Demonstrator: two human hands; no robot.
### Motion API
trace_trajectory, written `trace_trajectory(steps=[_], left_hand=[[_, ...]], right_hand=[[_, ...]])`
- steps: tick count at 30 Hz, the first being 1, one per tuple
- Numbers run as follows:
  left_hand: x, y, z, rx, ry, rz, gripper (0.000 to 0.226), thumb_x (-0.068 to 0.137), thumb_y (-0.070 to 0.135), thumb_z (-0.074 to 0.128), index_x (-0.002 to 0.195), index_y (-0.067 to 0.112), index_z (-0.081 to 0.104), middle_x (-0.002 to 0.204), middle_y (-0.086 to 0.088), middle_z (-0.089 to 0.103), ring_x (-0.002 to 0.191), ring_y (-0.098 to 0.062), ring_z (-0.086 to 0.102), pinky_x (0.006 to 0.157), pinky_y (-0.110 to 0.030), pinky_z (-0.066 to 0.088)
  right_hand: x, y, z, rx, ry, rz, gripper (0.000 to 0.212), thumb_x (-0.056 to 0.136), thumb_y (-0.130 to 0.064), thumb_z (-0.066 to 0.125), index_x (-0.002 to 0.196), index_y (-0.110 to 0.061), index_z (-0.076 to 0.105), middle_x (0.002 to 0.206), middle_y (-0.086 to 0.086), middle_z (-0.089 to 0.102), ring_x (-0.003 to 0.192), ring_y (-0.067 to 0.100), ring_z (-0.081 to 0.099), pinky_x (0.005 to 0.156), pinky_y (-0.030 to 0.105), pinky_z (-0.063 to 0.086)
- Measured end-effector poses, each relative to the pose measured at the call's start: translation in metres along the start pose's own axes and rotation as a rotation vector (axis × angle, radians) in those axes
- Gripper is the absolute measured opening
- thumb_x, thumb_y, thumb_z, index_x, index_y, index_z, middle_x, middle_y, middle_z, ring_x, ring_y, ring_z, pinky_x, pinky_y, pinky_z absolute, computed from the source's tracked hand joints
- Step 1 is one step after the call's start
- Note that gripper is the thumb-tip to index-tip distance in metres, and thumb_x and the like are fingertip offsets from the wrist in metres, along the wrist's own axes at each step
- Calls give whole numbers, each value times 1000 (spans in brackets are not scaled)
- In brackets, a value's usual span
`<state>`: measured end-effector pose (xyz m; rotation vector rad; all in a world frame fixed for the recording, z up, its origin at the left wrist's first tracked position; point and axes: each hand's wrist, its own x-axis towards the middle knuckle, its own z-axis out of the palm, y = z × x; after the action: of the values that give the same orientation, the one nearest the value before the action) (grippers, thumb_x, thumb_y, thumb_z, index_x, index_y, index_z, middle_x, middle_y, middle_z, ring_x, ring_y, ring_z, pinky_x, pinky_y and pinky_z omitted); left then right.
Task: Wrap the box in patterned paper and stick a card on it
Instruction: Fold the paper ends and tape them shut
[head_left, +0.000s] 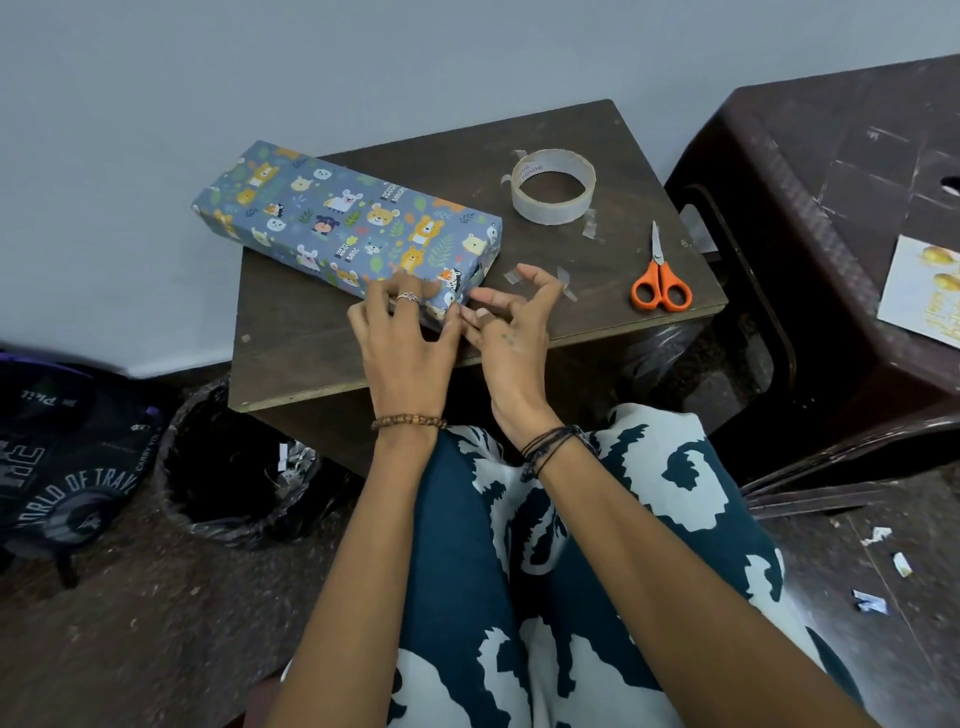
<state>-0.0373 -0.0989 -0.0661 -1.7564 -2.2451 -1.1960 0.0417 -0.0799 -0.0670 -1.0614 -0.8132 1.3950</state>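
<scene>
A long box (343, 223) wrapped in blue paper with cartoon animals lies slantwise on a small dark wooden table (597, 270). My left hand (405, 332) rests on the box's near corner, fingers laid over the paper. My right hand (511, 322) sits just right of that corner, forefinger and thumb touching the box's end flap, the other fingers curled upward. A roll of clear tape (553, 187) stands at the table's back right. The card (922, 288), white with gold print, lies on a dark plastic stool at the far right.
Orange-handled scissors (660, 278) lie near the table's right edge, with short tape strips (566, 283) stuck to the tabletop beside my right hand. A lined bin (228, 467) stands on the floor at left, next to a dark bag (67, 447). Paper scraps (878, 566) litter the floor at right.
</scene>
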Motion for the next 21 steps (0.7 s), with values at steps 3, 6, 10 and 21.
trace_trajectory(steps=[3, 6, 10, 21], left_hand=[[0, 1, -2, -46, 9, 0, 37, 75, 27, 57, 102, 2, 61, 101, -16, 61, 89, -38, 52, 83, -12, 21], [0, 0, -3, -77, -2, -8, 40, 72, 22, 65, 105, -1, 60, 102, -19, 59, 90, -40, 51, 86, -4, 17], [-2, -2, -3, -16, -69, 13, 52, 74, 25, 64, 118, 1, 52, 113, -22, 52, 101, -40, 47, 78, -13, 22], [-5, 0, 4, 89, -15, 3, 49, 72, 19, 75, 110, 14, 44, 111, -17, 52, 99, -34, 42, 52, -29, 39]], right_hand=[[0, 0, 0, -2, 9, 3, 50, 87, 17, 43, 115, -22, 32, 96, 7, 58, 81, 11, 64, 83, 30, 55], [0, 0, 1, -40, 16, -17, 51, 85, 17, 44, 115, -24, 32, 95, 6, 58, 80, 12, 65, 82, 32, 56], [1, -1, 0, -111, 20, -50, 55, 83, 16, 46, 116, -26, 32, 94, 1, 58, 82, 18, 65, 79, 34, 57], [6, -14, -9, -336, -78, -128, 61, 75, 10, 59, 116, -25, 32, 101, 1, 61, 92, 5, 60, 82, 25, 51]])
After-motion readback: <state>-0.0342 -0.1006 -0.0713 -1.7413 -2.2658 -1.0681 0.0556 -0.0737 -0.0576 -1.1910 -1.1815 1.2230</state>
